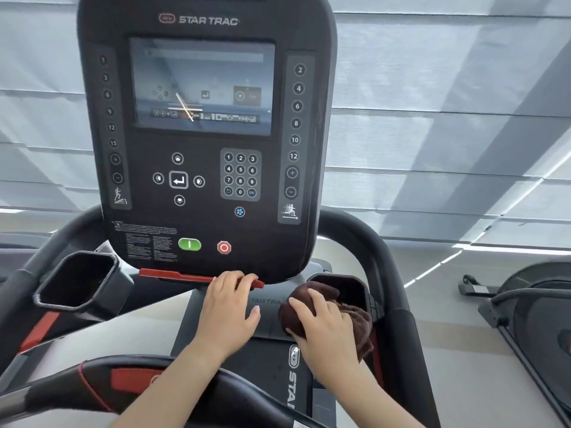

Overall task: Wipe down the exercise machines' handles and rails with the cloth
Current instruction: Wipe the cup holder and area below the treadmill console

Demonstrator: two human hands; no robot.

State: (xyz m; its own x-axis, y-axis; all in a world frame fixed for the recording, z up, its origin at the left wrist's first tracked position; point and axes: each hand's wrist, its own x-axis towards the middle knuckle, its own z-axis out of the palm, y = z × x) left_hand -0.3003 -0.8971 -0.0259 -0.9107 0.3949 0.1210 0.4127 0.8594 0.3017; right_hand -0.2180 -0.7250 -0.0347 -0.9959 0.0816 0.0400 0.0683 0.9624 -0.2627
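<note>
I face a black treadmill console (204, 134) with a screen and keypads. My right hand (324, 325) presses a bunched dark brown cloth (358, 316) against the grey panel just left of the right cup holder (349, 284). My left hand (230, 307) rests with its fingers hooked over the red bar (173, 275) under the console's bottom edge and holds nothing else. The curved black front handle (129, 378) with a red insert crosses below my forearms. The right side rail (380, 257) arches up behind the cloth.
A left cup holder (77, 282) juts out beside the left rail (40, 264). Part of another machine (525, 310) stands at the right. Grey pleated blinds (448, 118) fill the background.
</note>
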